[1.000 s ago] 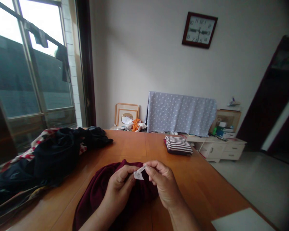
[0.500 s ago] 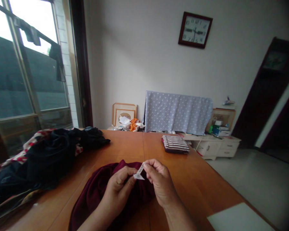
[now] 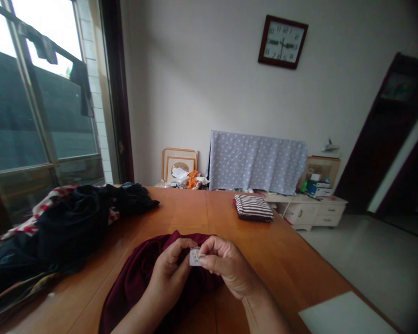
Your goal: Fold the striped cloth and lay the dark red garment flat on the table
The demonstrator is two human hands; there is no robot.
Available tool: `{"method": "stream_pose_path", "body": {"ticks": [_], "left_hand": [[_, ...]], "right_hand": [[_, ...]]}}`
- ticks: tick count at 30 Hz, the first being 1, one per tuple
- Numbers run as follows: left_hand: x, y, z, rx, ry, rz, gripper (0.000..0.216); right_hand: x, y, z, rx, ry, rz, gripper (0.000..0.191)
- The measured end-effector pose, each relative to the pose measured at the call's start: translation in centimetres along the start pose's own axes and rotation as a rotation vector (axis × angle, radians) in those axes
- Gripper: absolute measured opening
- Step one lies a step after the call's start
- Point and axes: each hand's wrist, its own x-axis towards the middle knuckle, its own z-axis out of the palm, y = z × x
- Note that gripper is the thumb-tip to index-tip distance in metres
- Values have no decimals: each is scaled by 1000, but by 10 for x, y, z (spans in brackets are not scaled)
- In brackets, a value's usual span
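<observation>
On the left side of the bench (image 3: 181,208), a smooth orange-brown wooden top with a seam running down its middle, a heap of dark clothes (image 3: 62,227) lies slumped and rumpled. A red-and-white flowered cloth (image 3: 31,222) shows at its edge.

Nearer and toward the middle lies the maroon garment (image 3: 139,278), a soft, dull knit bunched into a rounded mound with deep folds. The left hand (image 3: 169,273) rests on top of it, wrist low. Its fingers (image 3: 181,246) are curled in, and thumb and forefinger are pressed on the left edge of a small white label (image 3: 194,256). The label is a thin, flat, roughly square tab with faint grey print (too small to read). It stands just above the garment's far edge, exactly between the two hands.

The right hand (image 3: 226,269) meets it from the other side. Its fingers (image 3: 209,243) are bent close together, and the tips pinch the label's right edge, so both hands grip the same tab and nearly touch.

Farther right, well apart from the hands, a striped cloth (image 3: 253,208) lies folded into a neat flat rectangle. At the near right corner lies a plain white sheet (image 3: 344,315).
</observation>
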Motion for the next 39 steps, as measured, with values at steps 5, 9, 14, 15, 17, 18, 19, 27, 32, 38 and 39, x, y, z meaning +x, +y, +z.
{"method": "stream_pose_path", "body": {"ticks": [5, 9, 14, 15, 17, 18, 19, 27, 32, 38, 39], "left_hand": [[1, 5, 0, 48, -43, 5, 10], [2, 9, 0, 58, -85, 9, 9], [2, 10, 1, 48, -105, -8, 9], [2, 10, 1, 48, -105, -10, 9], [2, 10, 1, 46, -102, -11, 9], [2, 10, 1, 45, -100, -12, 10], [2, 10, 1, 45, -97, -12, 10], [3, 14, 3, 10, -72, -53, 10], [2, 11, 4, -27, -66, -72, 11], [4, 17, 0, -96, -106, -180, 16], [5, 18, -1, -109, -117, -225, 19]], "right_hand": [[4, 4, -1, 93, 61, 3, 25], [9, 9, -1, 114, 178, -22, 28], [10, 13, 1, 77, 213, -18, 31], [9, 13, 2, 60, 218, -19, 32], [9, 12, 2, 21, 226, -27, 33], [9, 12, 2, 6, 230, -32, 33], [9, 11, 1, 0, 230, -36, 32], [10, 13, -1, 132, 229, -9, 19], [9, 12, -2, 151, 217, 4, 24], [8, 9, 0, 25, 213, 5, 24], [8, 9, 1, -10, 218, -7, 24]]}}
